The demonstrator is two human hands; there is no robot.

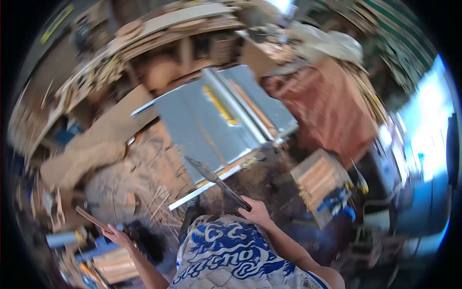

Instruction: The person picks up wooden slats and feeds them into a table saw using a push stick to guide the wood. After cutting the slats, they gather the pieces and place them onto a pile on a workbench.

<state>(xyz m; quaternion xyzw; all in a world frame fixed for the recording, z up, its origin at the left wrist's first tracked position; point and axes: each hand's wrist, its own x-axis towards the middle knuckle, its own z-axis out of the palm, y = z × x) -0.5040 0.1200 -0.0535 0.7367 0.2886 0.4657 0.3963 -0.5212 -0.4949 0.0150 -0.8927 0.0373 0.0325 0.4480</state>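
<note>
My right hand [256,212] is wrapped round the dark handle of a long tool [219,182] with a flat, tapering grey end. Its tip overlaps the near left corner of a grey table saw [185,123] in this view; blur hides its exact kind. Out to the left, my left hand [119,237] grips one end of a thin wooden strip [92,218], which points up and away. On the saw's top lie a silver fence [236,103] and a yellow strip [220,105].
Wood scraps [159,207] and sawdust cover the floor left of the saw. Reddish-brown sheeting [332,108] drapes over something at right. Nearer stands a box [317,180] of wood pieces beside blue tools [339,200]. A long bench [178,29] with boards runs along the back.
</note>
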